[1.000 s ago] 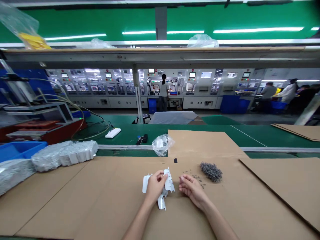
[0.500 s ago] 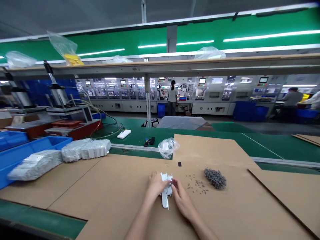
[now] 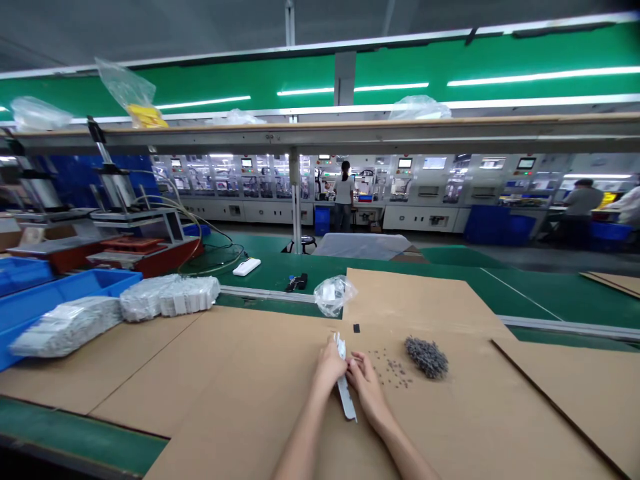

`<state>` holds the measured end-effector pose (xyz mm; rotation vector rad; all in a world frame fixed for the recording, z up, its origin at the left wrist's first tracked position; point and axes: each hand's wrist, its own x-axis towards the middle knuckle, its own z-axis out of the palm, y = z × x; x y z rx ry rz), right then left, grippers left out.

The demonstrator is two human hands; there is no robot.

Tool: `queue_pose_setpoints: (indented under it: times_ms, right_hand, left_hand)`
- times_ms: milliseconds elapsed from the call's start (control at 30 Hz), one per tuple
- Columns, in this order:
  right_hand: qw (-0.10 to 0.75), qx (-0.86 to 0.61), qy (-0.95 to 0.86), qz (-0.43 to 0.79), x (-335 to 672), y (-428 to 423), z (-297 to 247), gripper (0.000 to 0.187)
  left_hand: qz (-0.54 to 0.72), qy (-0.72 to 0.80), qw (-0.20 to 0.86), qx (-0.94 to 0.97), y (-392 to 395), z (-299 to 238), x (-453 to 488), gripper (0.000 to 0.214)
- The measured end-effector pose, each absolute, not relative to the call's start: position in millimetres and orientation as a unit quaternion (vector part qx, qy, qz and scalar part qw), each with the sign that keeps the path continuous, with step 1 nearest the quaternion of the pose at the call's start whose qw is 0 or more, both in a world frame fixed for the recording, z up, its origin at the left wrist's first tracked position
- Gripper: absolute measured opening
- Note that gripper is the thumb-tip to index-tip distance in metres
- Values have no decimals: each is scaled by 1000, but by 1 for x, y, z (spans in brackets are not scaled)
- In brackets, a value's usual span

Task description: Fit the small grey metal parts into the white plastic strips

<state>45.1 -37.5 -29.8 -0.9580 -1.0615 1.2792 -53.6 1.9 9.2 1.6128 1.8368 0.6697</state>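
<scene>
My left hand [image 3: 330, 365] grips a stack of flat white plastic parts [image 3: 345, 383], held edge-on over the brown cardboard sheet [image 3: 240, 373]. My right hand [image 3: 364, 383] is closed against the right side of the same stack, fingertips pinched at its top edge. A heap of small grey pieces [image 3: 426, 356] lies just to the right of my right hand, with several loose grey bits [image 3: 393, 368] scattered between the heap and the hand.
A crumpled clear bag [image 3: 334, 294] and a small black piece [image 3: 357, 328] lie beyond my hands. Bagged white parts [image 3: 170, 295] and a blue bin [image 3: 45, 297] sit at the left. People stand at machines [image 3: 344, 195] far behind.
The white parts turned from flat-on to edge-on between my hands. My right hand came in from the cardboard to meet the stack. The view swung left and up.
</scene>
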Motion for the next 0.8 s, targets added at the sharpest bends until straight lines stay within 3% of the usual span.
queue_pose_setpoints:
  times_ms: [433,600,800]
  right_hand:
    - [583,-418,-382,582,48,-47,-16,41]
    - [534,-466,-411,573,62,-54,-8,37]
    - [482,-483,-414,602,70,-55,-12,31]
  left_hand:
    - [439,554,444,550,-11,53,-118,39]
    - [501,462,586,439,-61,27,-86,41]
    - [595,472,572,310,-65,3,-64,40]
